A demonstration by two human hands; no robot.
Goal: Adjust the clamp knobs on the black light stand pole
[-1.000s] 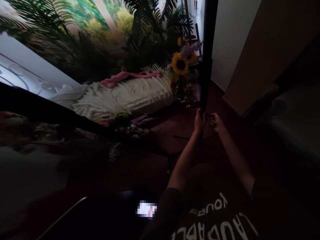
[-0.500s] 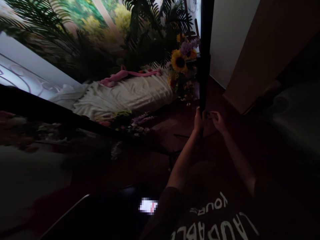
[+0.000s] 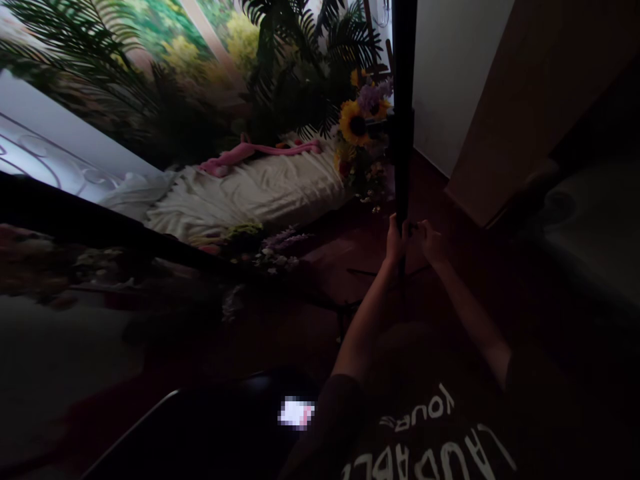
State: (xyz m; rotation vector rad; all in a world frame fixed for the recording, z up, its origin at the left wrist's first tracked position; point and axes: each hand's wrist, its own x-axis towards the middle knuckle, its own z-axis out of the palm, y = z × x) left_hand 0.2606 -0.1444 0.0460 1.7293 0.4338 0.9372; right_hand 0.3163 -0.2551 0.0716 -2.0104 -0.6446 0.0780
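The long black pole [image 3: 404, 80] stands upright right of centre, over the dark red floor [image 3: 327, 257]. The left hand [image 3: 394, 245] is wrapped around its lower part; the right hand [image 3: 433, 243] is just beside it, fingers drawn in narrow (too dark to tell whether they grip anything). Beyond, a yellow sunflower with a dark centre [image 3: 354, 125] shows left of the pole, and a long pink soft toy [image 3: 234, 157] lies on rumpled cream cloth [image 3: 260, 192]. A pale grey wall [image 3: 453, 73] rises to the right.

A garden backdrop [image 3: 175, 47] and sunflowers [image 3: 353, 124] suggest a photo studio.
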